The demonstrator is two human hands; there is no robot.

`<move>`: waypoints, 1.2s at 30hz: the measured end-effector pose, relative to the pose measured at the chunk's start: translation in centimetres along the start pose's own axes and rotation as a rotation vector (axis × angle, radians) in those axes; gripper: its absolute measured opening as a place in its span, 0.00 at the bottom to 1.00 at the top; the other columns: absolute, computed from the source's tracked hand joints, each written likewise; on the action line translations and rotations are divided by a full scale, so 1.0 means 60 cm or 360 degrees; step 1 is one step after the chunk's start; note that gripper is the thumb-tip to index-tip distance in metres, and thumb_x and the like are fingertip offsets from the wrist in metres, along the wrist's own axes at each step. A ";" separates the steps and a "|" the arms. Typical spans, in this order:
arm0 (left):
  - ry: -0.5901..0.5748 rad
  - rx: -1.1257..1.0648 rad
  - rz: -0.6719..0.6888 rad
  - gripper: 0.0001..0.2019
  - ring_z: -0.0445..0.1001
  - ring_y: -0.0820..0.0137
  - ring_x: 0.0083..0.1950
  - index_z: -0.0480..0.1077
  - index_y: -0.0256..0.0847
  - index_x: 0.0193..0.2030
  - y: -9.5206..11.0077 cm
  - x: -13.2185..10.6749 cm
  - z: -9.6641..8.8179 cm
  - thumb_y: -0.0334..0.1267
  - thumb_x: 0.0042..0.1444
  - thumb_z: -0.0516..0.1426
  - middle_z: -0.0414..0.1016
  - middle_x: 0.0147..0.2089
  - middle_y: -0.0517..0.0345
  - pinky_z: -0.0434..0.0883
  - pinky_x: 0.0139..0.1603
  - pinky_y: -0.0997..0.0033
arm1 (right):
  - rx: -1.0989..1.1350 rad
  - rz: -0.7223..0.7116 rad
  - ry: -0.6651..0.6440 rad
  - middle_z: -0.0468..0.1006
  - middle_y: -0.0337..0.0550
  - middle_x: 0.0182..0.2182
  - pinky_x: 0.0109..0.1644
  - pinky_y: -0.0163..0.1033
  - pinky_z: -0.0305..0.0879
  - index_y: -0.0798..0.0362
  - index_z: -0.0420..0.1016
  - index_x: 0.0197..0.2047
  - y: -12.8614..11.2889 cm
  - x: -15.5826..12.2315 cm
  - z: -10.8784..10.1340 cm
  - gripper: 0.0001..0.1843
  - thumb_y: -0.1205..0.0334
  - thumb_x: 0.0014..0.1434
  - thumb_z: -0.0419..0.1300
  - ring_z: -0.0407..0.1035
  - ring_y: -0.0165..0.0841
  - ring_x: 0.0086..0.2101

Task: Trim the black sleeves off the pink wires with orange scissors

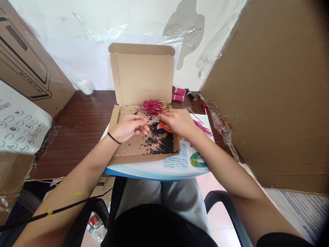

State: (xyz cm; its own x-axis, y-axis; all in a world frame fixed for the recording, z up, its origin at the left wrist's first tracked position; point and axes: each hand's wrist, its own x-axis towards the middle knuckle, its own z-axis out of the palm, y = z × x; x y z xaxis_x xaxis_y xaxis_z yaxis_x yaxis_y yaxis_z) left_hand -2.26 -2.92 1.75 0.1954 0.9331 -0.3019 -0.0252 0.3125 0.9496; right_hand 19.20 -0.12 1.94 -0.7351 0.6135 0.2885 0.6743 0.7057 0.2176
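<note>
My right hand [180,120] is closed round small scissors [166,128] with orange handles, their metal tip pointing left. At that tip, the thumb and forefinger of my left hand [130,127] are pinched together; anything between them is too small to make out. Both hands are above an open, shallow cardboard box [128,148]. Inside it, many short black pieces [164,143] are heaped on the right and scattered elsewhere. A bundle of red sticks or wires [154,107] with gold-coloured ends lies just beyond my hands.
The box lid [144,77] stands upright at the back. More red bundles [178,94] and a black bundle [190,95] lie behind to the right. Loose red pieces [203,127] rest on a printed sheet [177,161]. Large cardboard [277,96] walls in the right side.
</note>
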 end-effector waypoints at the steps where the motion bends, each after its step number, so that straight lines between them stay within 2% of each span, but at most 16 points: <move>1: -0.0013 0.0011 0.0010 0.05 0.74 0.75 0.21 0.76 0.31 0.29 -0.001 0.001 -0.002 0.31 0.53 0.64 0.78 0.23 0.51 0.60 0.18 0.81 | 0.0009 -0.0002 -0.0007 0.77 0.45 0.27 0.30 0.41 0.40 0.53 0.77 0.40 0.001 0.000 0.001 0.20 0.50 0.68 0.49 0.63 0.34 0.29; 11: 0.0072 -0.0117 0.0007 0.04 0.74 0.75 0.20 0.76 0.31 0.29 0.002 -0.002 0.001 0.29 0.54 0.63 0.78 0.22 0.52 0.65 0.18 0.82 | 0.0006 0.0042 -0.0027 0.78 0.45 0.28 0.28 0.40 0.39 0.53 0.78 0.43 -0.001 0.000 0.000 0.21 0.48 0.68 0.50 0.64 0.32 0.29; 19: -0.0037 -0.0156 -0.0035 0.04 0.74 0.77 0.20 0.77 0.30 0.32 0.002 0.002 -0.007 0.27 0.56 0.60 0.78 0.24 0.51 0.69 0.22 0.82 | 0.0080 0.0052 0.0015 0.77 0.43 0.26 0.29 0.39 0.38 0.52 0.78 0.42 0.003 -0.002 0.001 0.21 0.45 0.67 0.52 0.64 0.31 0.29; 23: -0.0091 -0.0153 -0.0041 0.03 0.74 0.76 0.21 0.77 0.30 0.31 0.002 0.003 -0.010 0.27 0.55 0.62 0.77 0.22 0.53 0.70 0.22 0.82 | 0.0100 0.0033 -0.0006 0.78 0.42 0.29 0.29 0.39 0.39 0.49 0.78 0.46 0.005 -0.001 0.003 0.19 0.45 0.65 0.55 0.65 0.31 0.29; 28: -0.0119 -0.0177 0.0002 0.04 0.72 0.78 0.19 0.77 0.30 0.29 0.002 0.002 -0.011 0.29 0.53 0.64 0.75 0.20 0.55 0.69 0.20 0.84 | 0.0162 0.0049 -0.0044 0.79 0.43 0.30 0.29 0.39 0.39 0.49 0.79 0.48 0.006 0.000 0.007 0.23 0.41 0.64 0.55 0.67 0.31 0.29; 33: -0.0168 -0.0187 0.0026 0.05 0.73 0.77 0.20 0.76 0.32 0.29 0.000 0.002 -0.012 0.32 0.50 0.67 0.76 0.21 0.55 0.68 0.20 0.83 | 0.0226 0.0120 -0.0074 0.78 0.44 0.27 0.29 0.38 0.41 0.50 0.79 0.49 0.002 0.001 0.006 0.22 0.43 0.64 0.56 0.65 0.31 0.27; 36: -0.0141 -0.0209 0.0031 0.06 0.75 0.76 0.21 0.76 0.31 0.31 0.000 0.002 -0.012 0.33 0.52 0.66 0.78 0.23 0.54 0.68 0.21 0.82 | 0.0413 0.0270 -0.0018 0.77 0.44 0.24 0.30 0.37 0.44 0.53 0.80 0.44 -0.007 0.003 0.001 0.22 0.44 0.63 0.58 0.65 0.31 0.26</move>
State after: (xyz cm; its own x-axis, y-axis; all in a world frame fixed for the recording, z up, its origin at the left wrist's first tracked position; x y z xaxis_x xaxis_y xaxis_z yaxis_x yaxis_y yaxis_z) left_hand -2.92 -2.72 1.65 0.2791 0.9217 -0.2693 -0.1566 0.3203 0.9343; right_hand 18.78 -0.27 1.83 -0.6151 0.7334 0.2894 0.7484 0.6587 -0.0784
